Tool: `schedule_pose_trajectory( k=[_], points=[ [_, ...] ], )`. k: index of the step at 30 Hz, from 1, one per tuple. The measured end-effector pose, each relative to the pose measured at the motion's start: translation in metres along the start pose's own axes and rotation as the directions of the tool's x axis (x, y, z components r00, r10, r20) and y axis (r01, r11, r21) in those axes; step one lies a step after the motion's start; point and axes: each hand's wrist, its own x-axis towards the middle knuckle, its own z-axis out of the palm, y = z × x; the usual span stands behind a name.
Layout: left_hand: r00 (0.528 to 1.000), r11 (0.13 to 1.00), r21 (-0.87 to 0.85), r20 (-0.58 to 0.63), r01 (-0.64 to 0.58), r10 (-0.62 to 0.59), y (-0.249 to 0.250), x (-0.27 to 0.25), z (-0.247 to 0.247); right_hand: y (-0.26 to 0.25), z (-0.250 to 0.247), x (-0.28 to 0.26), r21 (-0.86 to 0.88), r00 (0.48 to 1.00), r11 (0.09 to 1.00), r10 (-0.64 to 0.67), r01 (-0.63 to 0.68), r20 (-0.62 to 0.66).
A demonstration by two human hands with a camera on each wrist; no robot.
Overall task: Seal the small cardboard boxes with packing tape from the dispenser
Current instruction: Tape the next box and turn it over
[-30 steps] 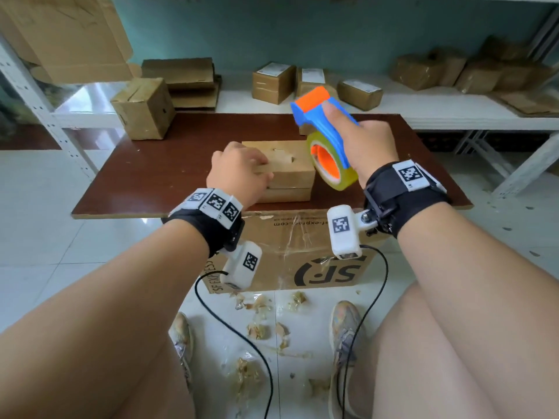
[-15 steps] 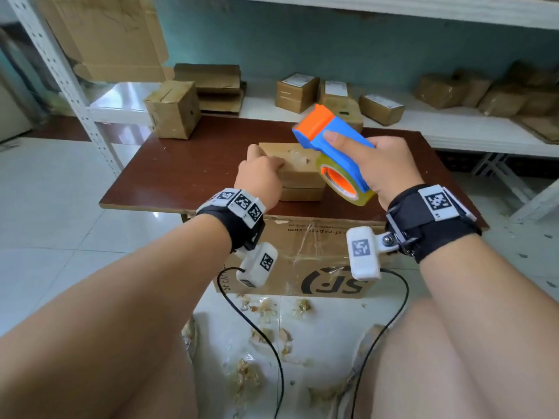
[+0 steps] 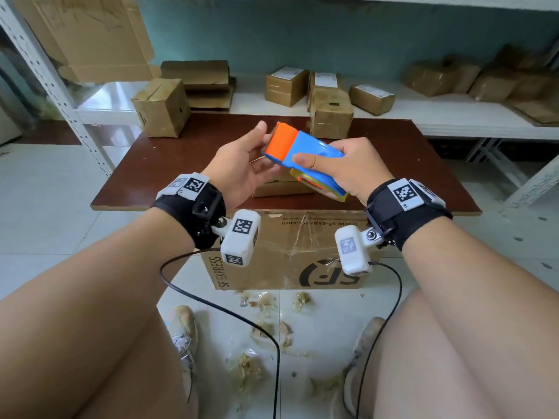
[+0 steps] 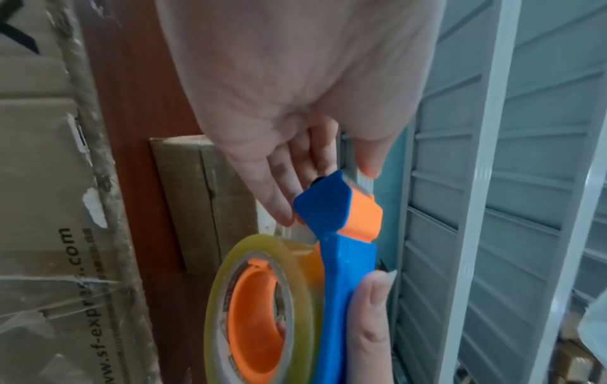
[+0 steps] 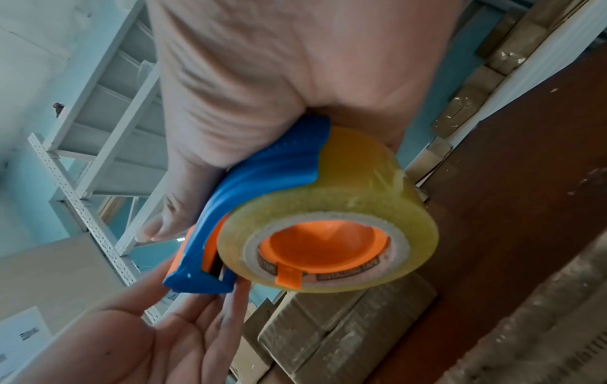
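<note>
— Why is the dispenser [image 3: 305, 155] lifted off the counter [image 3: 187, 152]?

— Probably to find the tape end. The right hand [image 3: 348, 167] grips its blue handle above the small box [image 3: 284, 187]; the left hand [image 3: 242, 164], fingers [image 4: 285, 187] straight and loose, touches the orange nose.

— And the roll [image 5: 331, 231]?

— Clear yellowish tape on an orange hub, still thick. Whether that box is sealed yet, I cannot tell.

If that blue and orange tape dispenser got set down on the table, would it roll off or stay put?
Probably stay put, perhaps rocking a little. The tape dispenser has a flat blue handle beside its round tape roll, which should stop rolling. It looks light: the right hand holds it up alone. The plastic looks stiff, while the roll's glossy side may be slippery.
</note>
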Motion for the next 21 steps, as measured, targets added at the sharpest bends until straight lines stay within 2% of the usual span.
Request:
schedule_pose_trajectory(
  k=[6, 15, 17, 21],
  points=[
    [0.998, 0.999, 0.017, -0.048, 0.035, -0.034, 0.000, -0.001, -0.005, -0.002, 0.004, 0.004, -0.074, 0.999, 0.997, -0.001, 0.005, 0.048],
    [0.964, 0.979, -0.070, -0.169, 0.194, -0.203, 0.002, 0.000, -0.005, -0.003, 0.010, 0.000, -0.122, 0.997, 0.992, -0.018, 0.027, 0.073],
    [0.963, 0.982, -0.055, -0.193, 0.180, -0.187, 0.001, 0.001, -0.007, -0.003, 0.011, 0.000, -0.146, 0.997, 0.989, -0.024, 0.034, 0.074],
    [0.961, 0.998, 0.036, -0.272, 0.058, -0.046, -0.004, 0.003, -0.008, -0.002, 0.012, 0.001, -0.184, 0.998, 0.982, -0.018, 0.030, 0.063]
  ],
)
